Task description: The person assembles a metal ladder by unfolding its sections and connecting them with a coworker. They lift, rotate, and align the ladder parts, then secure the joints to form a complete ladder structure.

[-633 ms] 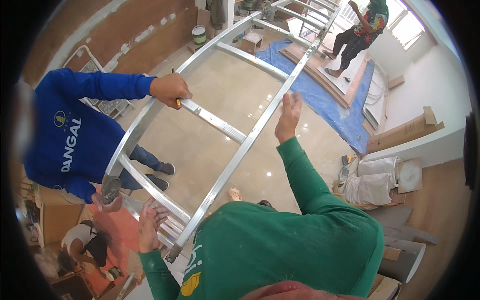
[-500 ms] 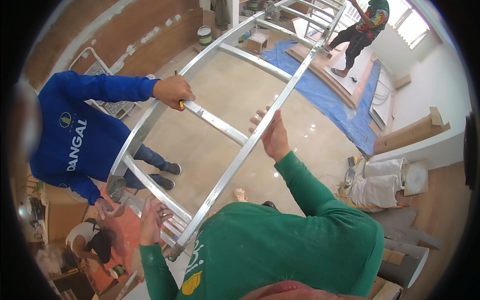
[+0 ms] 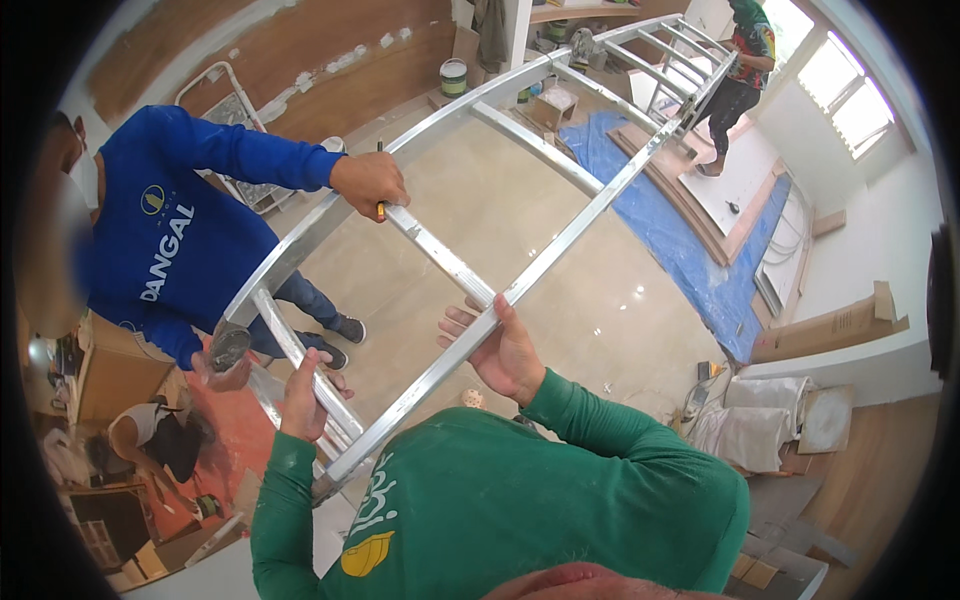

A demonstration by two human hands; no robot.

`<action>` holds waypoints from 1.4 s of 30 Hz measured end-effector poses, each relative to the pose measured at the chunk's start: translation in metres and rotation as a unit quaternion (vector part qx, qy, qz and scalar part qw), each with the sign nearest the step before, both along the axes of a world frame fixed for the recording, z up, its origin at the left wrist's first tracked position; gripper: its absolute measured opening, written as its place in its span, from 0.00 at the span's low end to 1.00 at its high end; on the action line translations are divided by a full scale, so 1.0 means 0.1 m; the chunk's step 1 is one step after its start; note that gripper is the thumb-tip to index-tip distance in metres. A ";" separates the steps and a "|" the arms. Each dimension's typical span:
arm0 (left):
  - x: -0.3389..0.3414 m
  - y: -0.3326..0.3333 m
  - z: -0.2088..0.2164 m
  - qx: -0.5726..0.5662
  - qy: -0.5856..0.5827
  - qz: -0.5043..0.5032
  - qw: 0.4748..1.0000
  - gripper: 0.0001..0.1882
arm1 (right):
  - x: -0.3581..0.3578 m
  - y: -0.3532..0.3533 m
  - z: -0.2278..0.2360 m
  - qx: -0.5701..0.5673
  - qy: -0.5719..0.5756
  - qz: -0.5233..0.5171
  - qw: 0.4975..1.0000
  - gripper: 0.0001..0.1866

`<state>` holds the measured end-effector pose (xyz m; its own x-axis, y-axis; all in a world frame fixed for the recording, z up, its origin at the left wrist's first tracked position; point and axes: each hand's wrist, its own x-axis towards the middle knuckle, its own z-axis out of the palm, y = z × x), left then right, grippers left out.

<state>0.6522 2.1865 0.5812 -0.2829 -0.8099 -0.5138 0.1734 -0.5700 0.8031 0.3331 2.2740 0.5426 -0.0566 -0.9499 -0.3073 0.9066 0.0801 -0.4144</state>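
Observation:
A long aluminium ladder [image 3: 552, 257] stretches from in front of me to the far right, held above the floor. My left hand [image 3: 303, 398] is closed around the rung nearest its close end. Under the near rail, my right hand [image 3: 507, 358] cradles the metal, thumb over the top and fingers reaching past the inner side. A co-worker in a blue sweatshirt [image 3: 185, 235] grips a rung with one hand [image 3: 368, 186], which also has a thin pencil-like stick [image 3: 381, 210] in it. That person's other hand [image 3: 222, 372] is at the ladder's end. Another person [image 3: 745, 85] holds the far end.
A person [image 3: 160, 440] crouches at the lower left on a reddish floor sheet [image 3: 235, 445]. Boards lie on a blue tarp [image 3: 640, 230] at the right, near a long cardboard box [image 3: 825, 330]. White sacks [image 3: 750, 425] stand along the right wall. A bucket [image 3: 453, 77] is at the back.
The ladder has shifted in view. My right hand has come down the near rail to meet it, and my left hand has closed on the rung. The far person now grips the ladder's end.

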 end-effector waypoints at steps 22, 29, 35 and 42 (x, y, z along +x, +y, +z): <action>0.09 -0.08 -0.05 -0.071 -0.189 0.008 0.979 0.10 | -0.17 0.05 0.01 -0.046 -0.048 0.095 0.993 0.28; 0.12 0.04 -0.05 -0.075 -0.197 0.000 0.977 0.09 | -0.23 0.16 -0.05 -0.070 -0.040 0.136 0.987 0.31; 0.13 -0.01 -0.12 -0.056 -0.162 0.024 0.985 0.13 | -0.27 0.15 -0.02 -0.025 -0.011 0.152 0.988 0.27; 0.15 -0.06 -0.16 -0.051 -0.151 0.024 0.987 0.14 | -0.32 0.04 -0.21 -0.072 0.061 0.174 0.980 0.30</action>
<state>0.6675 2.1808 0.5650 -0.0893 -0.8710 -0.4831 -0.0569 -0.4798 0.8755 0.3007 2.2782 0.5212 0.2509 -0.9513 -0.1790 0.7773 0.3081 -0.5484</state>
